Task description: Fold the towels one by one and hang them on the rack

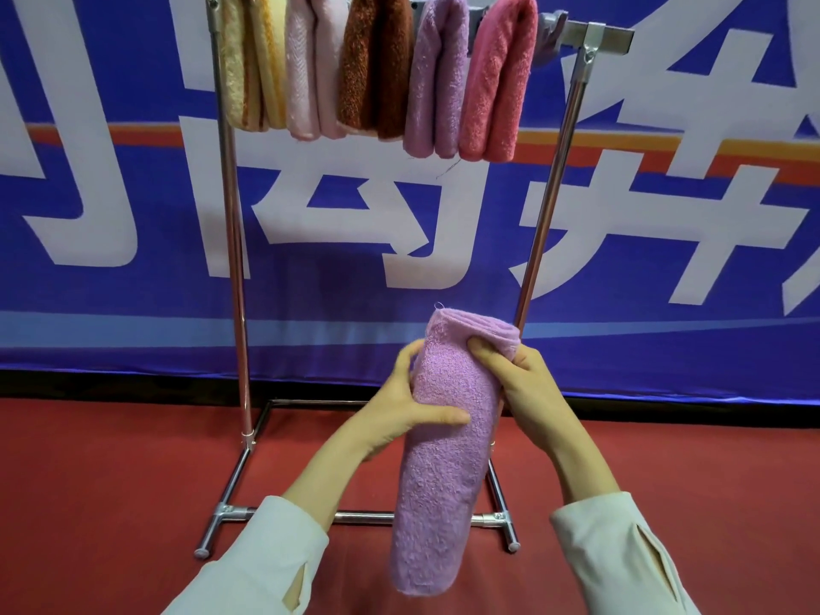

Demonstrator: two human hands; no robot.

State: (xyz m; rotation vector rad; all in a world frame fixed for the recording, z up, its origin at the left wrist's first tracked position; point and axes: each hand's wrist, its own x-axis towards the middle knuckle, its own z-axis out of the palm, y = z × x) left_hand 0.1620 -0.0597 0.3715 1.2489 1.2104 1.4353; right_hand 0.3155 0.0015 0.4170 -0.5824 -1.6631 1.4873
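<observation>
I hold a folded lilac towel [443, 472] upright in front of me, a long narrow strip hanging down. My left hand [408, 406] grips its left side, thumb pressed across the front. My right hand [528, 383] pinches the folded top edge on the right. A metal rack [235, 268] stands behind it. Over its top bar hang several folded towels: a yellow one [253, 64], a pale pink one [310, 64], a brown one [377, 64], a lilac one [439, 82] and a coral pink one [497, 82].
The rack's bar end [599, 35] to the right of the coral towel is bare. Its base frame [364, 517] rests on red carpet [111, 481]. A blue banner with large white characters [133, 215] covers the wall behind.
</observation>
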